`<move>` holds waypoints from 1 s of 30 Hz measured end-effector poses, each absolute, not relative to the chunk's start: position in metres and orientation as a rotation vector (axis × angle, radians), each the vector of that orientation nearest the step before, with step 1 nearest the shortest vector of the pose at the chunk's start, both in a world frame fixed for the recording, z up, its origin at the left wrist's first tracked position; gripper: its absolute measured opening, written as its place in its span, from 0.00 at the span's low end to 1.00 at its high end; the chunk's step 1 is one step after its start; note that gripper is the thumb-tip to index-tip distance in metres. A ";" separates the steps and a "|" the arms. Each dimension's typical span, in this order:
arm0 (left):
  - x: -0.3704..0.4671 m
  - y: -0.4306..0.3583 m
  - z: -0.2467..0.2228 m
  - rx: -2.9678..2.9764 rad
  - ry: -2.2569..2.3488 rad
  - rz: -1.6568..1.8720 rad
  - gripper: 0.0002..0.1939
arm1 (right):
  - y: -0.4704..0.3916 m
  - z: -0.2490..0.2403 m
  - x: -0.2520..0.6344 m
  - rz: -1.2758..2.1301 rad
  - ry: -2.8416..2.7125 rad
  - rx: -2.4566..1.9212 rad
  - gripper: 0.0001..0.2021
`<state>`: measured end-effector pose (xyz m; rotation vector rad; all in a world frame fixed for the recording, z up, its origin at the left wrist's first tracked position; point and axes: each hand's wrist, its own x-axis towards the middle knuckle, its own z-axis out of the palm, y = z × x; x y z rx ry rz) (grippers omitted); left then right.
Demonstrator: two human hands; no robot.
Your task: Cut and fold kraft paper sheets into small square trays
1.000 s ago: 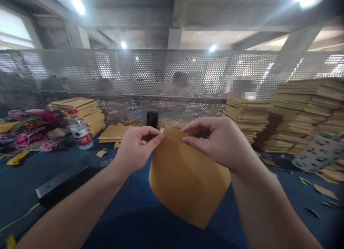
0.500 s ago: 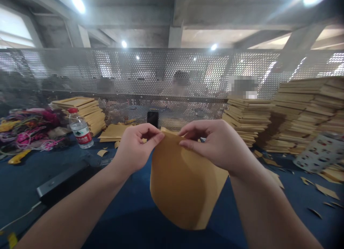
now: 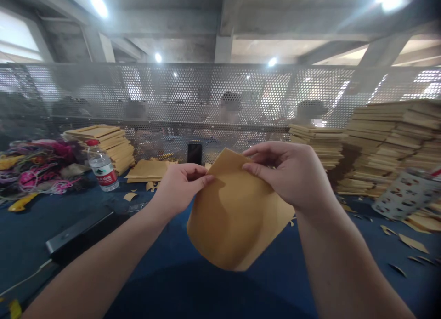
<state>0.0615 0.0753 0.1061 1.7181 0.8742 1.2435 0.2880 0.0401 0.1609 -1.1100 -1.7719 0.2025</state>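
Observation:
A curved piece of brown kraft paper [image 3: 237, 213] is held up in front of me, above the blue tabletop. My left hand [image 3: 181, 188] pinches its left upper edge between thumb and fingers. On the other side, my right hand [image 3: 284, 169] grips the upper right edge, thumb on the near face and fingers behind. One corner of the paper points up between the hands, and its lower part bows toward me. Whether the piece is a single sheet or a flat envelope I cannot tell. Behind the left hand lie more flat brown pieces [image 3: 148, 170].
Tall brown paper stacks [image 3: 386, 139] stand at right, another stack [image 3: 110, 142] at left. A water bottle [image 3: 103, 167], tangled yarn [image 3: 34, 167], a yellow-handled tool [image 3: 22, 202], a dark box [image 3: 79, 236], a phone [image 3: 195, 153], a patterned cylinder [image 3: 403, 195] and paper scraps [image 3: 413, 243] surround me. A perforated screen [image 3: 193, 93] stands behind.
The right hand has risen slightly and moved right, tilting the paper so its upper corner now shows. The paper's lower edge has lifted. My left hand has barely moved.

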 end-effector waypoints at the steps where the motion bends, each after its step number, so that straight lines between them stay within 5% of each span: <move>1: 0.061 0.076 0.106 1.710 0.887 1.256 0.11 | 0.040 0.161 0.287 0.198 -1.774 -1.113 0.07; 15: 0.062 0.083 0.102 1.813 0.964 1.199 0.13 | 0.044 0.159 0.298 0.156 -1.692 -1.071 0.07; 23: 0.060 0.077 0.108 1.925 0.838 1.256 0.13 | 0.050 0.159 0.298 0.486 -1.774 -1.112 0.11; 30: 0.057 0.036 0.127 1.853 0.678 0.976 0.32 | 0.053 0.157 0.301 1.034 -1.782 -1.060 0.12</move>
